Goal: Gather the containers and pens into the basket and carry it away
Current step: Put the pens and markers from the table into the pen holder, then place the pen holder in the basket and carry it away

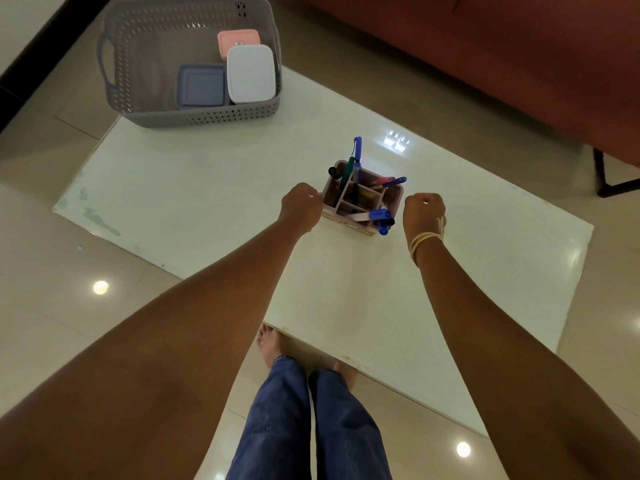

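Observation:
A pink divided pen holder (360, 199) stands on the white table (207, 188), holding several pens and markers, mostly blue (357, 147). My left hand (303, 206) is against its left side and my right hand (425, 213) is at its right side. Both have their fingers curled down and hidden, so I cannot tell whether they grip it. The grey perforated basket (207, 116) sits at the table's far left corner. Inside it lie a pink container (239, 38), a white container (251, 72) and a blue container (201, 85).
A reddish-brown sofa (485, 46) runs along the far right, with a dark leg (606, 181) beside the table. My legs in blue jeans (311, 427) and bare feet stand at the table's near edge. Glossy tiled floor surrounds the table.

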Demonstrator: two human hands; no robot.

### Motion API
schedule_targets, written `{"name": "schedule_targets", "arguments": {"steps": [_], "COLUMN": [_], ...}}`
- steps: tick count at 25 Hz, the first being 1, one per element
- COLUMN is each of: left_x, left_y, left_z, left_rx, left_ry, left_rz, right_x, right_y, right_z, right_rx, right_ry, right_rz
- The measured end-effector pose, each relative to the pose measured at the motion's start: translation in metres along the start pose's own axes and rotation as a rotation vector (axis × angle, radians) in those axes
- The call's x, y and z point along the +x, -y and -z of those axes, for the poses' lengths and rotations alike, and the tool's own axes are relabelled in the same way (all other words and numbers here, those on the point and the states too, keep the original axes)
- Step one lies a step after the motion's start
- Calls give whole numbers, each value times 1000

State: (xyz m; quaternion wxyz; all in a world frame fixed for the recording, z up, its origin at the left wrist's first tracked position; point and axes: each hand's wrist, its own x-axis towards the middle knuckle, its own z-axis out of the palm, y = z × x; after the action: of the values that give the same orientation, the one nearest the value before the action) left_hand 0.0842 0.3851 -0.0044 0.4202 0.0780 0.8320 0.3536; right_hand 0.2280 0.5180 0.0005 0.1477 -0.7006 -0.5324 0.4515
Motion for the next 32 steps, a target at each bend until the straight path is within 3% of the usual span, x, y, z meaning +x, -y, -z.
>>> {"name": "schedule_targets", "arguments": {"steps": [3, 6, 11, 20, 24, 28, 32], "left_x": [1, 6, 15, 18, 21, 32, 50], "left_y": [-8, -10, -3, -5, -5, -4, -9], "left_z": [-5, -13, -12, -12, -3, 56, 163], "left_rx": [-4, -1, 133, 84, 189, 169, 112], "left_ry": [83, 117, 34, -26, -37, -119, -150], "left_rz": [47, 65, 0, 36, -17, -54, -83], "right_x": [6, 9, 17, 18, 12, -11, -58], "right_y": [-4, -4, -8, -3, 7, 33, 90], "right_z": [-1, -5, -14, -13, -22, -61, -125], "right_rx": [77, 39, -2, -22, -37, 49, 112], "right_ry": [371, 495, 550, 608, 598, 643, 695], "right_rz": [-279, -232, -213, -215, -216, -182, -169]}}
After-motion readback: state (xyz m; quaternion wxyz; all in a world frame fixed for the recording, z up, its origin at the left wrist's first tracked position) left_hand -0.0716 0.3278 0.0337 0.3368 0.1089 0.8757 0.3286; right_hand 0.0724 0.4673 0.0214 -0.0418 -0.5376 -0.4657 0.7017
